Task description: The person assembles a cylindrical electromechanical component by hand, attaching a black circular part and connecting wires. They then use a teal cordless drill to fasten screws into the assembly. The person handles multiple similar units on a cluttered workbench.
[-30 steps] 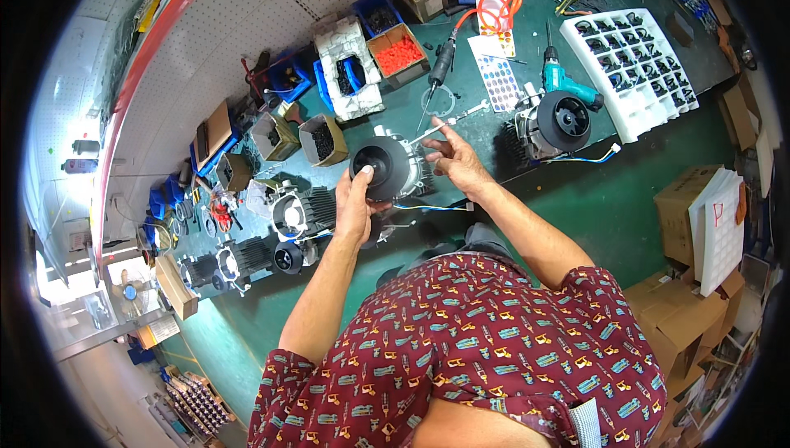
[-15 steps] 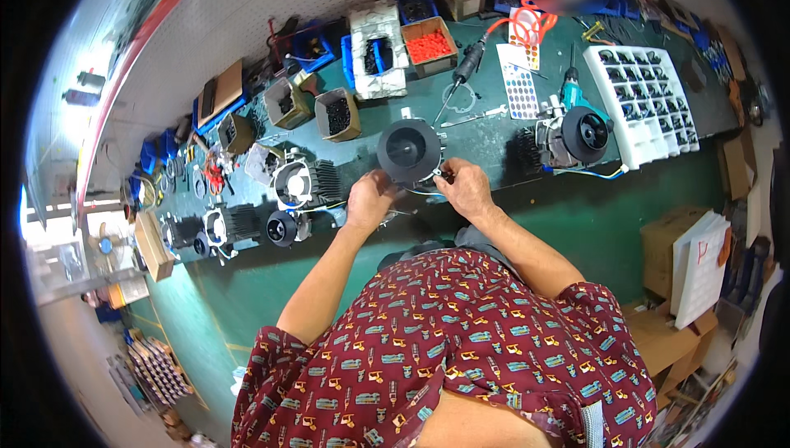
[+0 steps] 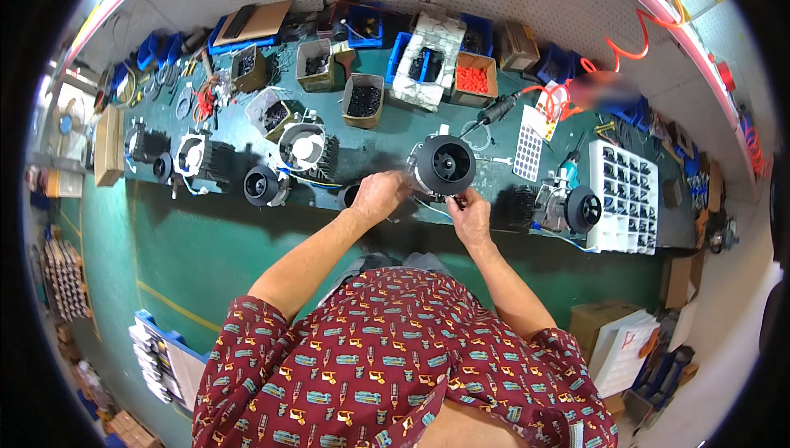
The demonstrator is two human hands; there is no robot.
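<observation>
A round black blower fan [image 3: 445,166] stands at the table's front edge between my hands, its bladed wheel facing up. My left hand [image 3: 383,195] is at its left side, fingers curled against the housing; the fingertips are blurred. Under the fan's near rim my right hand [image 3: 472,218] is closed in a pinch, with a small dark piece at the fingertips that is too small to name. Beside my left hand a black round part [image 3: 349,194] is partly covered. A similar blower unit [image 3: 583,208] lies to the right.
More blower units [image 3: 263,185] and motor housings [image 3: 301,147] line the left front. Bins of black parts [image 3: 363,101] and a box of red pieces [image 3: 473,79] stand behind. An air screwdriver [image 3: 497,109] lies behind the fan; a white divided tray [image 3: 624,195] sits at right.
The view has turned, shifting the bench within it. The fan's top was a plain dark hollow; now its bladed wheel shows. My hands are still on either side of it.
</observation>
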